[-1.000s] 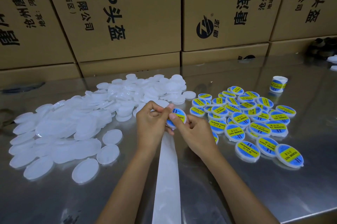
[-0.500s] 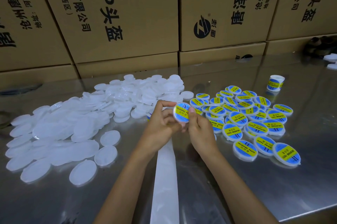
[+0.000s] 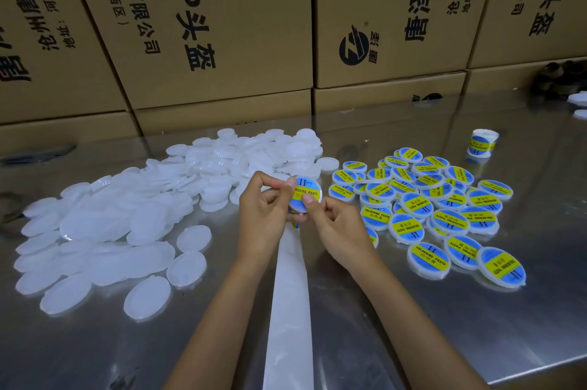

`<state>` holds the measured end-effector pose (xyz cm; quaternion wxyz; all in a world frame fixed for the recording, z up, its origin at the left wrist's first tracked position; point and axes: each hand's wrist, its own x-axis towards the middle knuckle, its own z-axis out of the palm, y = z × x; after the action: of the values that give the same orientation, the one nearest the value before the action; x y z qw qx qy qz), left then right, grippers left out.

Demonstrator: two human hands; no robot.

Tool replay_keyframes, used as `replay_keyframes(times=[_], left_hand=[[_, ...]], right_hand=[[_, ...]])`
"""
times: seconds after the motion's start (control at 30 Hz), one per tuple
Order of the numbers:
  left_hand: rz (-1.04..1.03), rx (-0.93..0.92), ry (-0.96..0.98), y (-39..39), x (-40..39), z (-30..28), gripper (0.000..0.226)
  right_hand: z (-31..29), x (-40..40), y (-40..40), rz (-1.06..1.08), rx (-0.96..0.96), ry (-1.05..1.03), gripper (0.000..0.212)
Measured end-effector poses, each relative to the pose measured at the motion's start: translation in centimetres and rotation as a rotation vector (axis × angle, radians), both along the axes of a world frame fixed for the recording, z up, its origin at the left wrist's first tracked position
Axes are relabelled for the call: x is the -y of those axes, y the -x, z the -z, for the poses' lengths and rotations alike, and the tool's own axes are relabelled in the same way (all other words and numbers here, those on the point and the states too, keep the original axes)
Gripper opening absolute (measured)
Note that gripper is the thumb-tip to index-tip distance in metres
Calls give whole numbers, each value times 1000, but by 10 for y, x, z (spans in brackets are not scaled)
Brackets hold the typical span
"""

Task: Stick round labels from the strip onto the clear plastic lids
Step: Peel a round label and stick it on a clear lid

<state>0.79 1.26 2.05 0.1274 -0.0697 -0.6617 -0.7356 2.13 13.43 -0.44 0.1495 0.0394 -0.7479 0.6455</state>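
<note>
Lid point(image 3: 306, 196), round and of clear plastic, is held at the centre of the frame above the worktop point(image 3: 444, 326), with a blue and yellow round label on its face that reads "SOLDERING PASTE". Both hands grasp it: the left hand point(image 3: 263, 215) pinches its left edge with curled fingers, and the right hand point(image 3: 338, 227) pinches its lower edge, the thumb pressing on the label.

From under the hands a long white strip point(image 3: 287, 319) of smooth backing paper runs down to the lower edge of the frame.

At the left of the frame lies a wide heap of plain lids point(image 3: 127, 224), milky and translucent, flat and round, many of them overlapping. At the right lies a smaller heap of labelled lids point(image 3: 438, 215), each with the same blue and yellow disc on top. In the upper right stands a small label roll point(image 3: 481, 143), well apart from the heaps.

The worktop is shiny metal and reflects the brown cardboard boxes point(image 3: 206, 24) stacked behind it, which carry black printed characters.
</note>
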Motion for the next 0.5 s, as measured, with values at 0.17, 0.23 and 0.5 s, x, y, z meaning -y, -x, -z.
replay_keyframes(times=[0.17, 0.23, 0.5], left_hand=[[-49, 48, -20, 1, 2, -1, 36], [-63, 52, -18, 2, 3, -1, 40], [205, 49, -7, 5, 7, 2, 15]], right_hand=[[1, -2, -2, -72, -65, -89, 23], [1, -1, -2, -73, -65, -113, 25], [1, -13, 3, 9, 57, 108, 37]])
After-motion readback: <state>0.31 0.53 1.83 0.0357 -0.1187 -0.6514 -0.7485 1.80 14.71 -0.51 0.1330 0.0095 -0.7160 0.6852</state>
